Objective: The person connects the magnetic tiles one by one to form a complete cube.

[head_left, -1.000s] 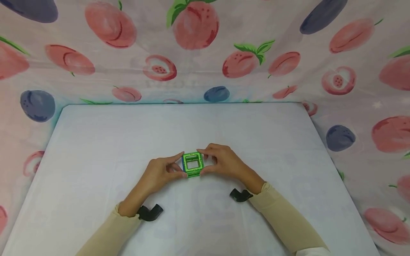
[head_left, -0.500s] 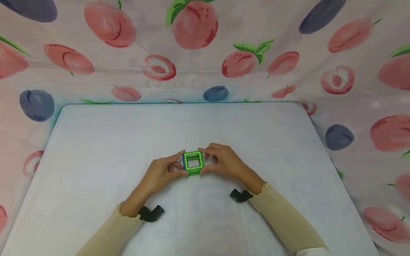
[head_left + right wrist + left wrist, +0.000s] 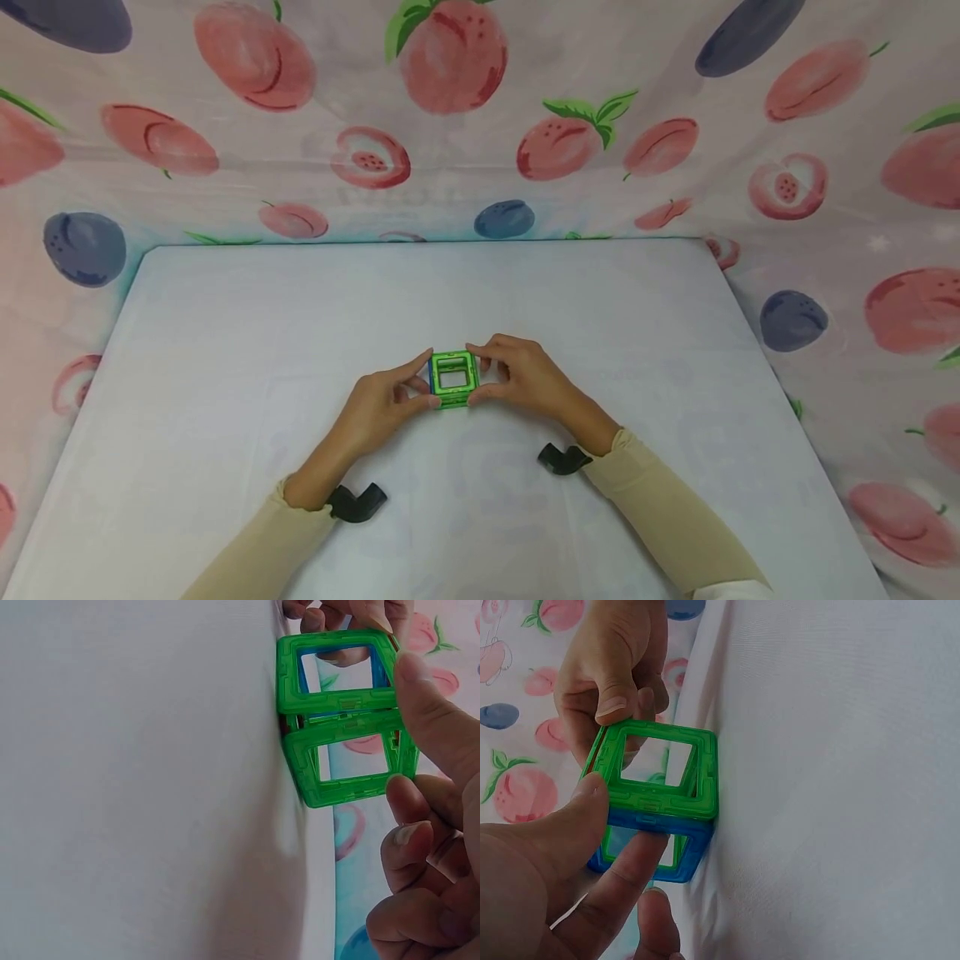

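Observation:
Between the two hands stands a small hollow cube [image 3: 453,392] built of square magnetic tiles, on the white table. My left hand [image 3: 375,408] pinches its left side in the head view, index fingertip at the far corner and thumb at the near one. Opposite, my right hand [image 3: 528,375] holds the right side the same way. The left wrist view shows a green tile [image 3: 652,801] on top and a blue tile [image 3: 697,851] on the side under the left fingers. Two green faces [image 3: 349,789] meet along an edge in the right wrist view.
A white cloth covers the table [image 3: 480,300]. Behind and at both sides hangs a peach-print curtain [image 3: 450,150]. Black curved pieces [image 3: 358,503] stick out from both wrists beside the beige sleeves [image 3: 671,517].
The cube has shifted slightly away and to the right, straightening a little, with both hands moving along. Their hold on it looks the same.

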Demonstrator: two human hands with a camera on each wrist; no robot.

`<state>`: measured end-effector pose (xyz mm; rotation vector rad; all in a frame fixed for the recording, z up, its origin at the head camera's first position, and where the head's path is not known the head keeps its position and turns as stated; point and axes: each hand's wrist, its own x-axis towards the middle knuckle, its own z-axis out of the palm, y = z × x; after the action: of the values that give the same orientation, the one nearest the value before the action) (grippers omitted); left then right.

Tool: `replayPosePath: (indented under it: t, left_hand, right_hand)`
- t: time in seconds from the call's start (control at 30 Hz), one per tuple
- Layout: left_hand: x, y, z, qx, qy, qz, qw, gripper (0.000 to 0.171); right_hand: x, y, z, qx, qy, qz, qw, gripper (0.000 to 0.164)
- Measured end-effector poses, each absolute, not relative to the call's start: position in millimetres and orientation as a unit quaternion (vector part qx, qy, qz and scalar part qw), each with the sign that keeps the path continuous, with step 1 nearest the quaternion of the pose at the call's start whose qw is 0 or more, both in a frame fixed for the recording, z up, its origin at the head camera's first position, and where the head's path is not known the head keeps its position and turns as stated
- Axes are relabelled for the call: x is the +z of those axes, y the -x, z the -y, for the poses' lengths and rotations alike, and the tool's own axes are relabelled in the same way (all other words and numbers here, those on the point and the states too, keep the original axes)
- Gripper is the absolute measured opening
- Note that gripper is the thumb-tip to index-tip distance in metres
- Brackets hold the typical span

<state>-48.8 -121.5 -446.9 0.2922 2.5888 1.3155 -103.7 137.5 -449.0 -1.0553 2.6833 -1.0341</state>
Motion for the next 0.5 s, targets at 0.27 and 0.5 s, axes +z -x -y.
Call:
replayPosePath:
  t: [0.27,0.5]
  left_hand:
    - [-447.3,50.3,121.1,0.452,-0.101,-0.878,0.119,0.068]
    - [-447.2,51.1,120.6,0.452,-0.105,-0.877,0.124,0.068]
  right_hand:
    - [-448.1,102.4,-137.3,-0.337,0.326,-0.882,0.048,0.073]
    - [-445.4,101.1,-135.9,-0.337,0.318,-0.885,0.044,0.071]
